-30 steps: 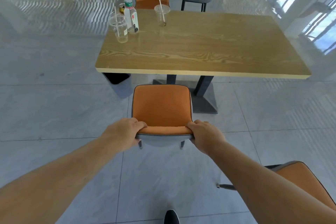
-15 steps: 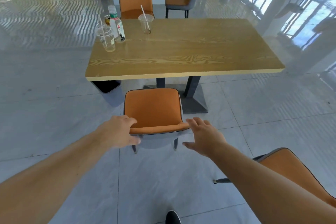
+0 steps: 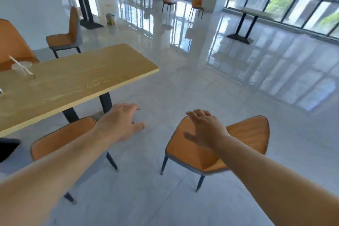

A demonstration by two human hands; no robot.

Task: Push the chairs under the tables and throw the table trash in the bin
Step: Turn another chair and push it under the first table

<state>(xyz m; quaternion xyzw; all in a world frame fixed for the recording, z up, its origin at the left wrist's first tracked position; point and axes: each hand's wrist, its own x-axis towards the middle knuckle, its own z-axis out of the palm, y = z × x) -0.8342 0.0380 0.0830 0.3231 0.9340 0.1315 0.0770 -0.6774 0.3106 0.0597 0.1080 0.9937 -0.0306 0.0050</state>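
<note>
A second orange chair stands out on the floor, to the right of the wooden table. My right hand hovers open over its seat, fingers spread. My left hand is open in the air between the two chairs, holding nothing. The first orange chair sits at the table's near edge, its seat partly under the top. A clear plastic cup with a straw stands on the table at far left.
Two more orange chairs stand at the table's far side: one pulled back, one at the left edge. A dark bin shows under the table at left. More tables and chairs stand farther back. Glossy tiled floor lies to the right.
Both hands have let go of the first chair's backrest. My view has swung right, and both hands have moved toward the second chair.
</note>
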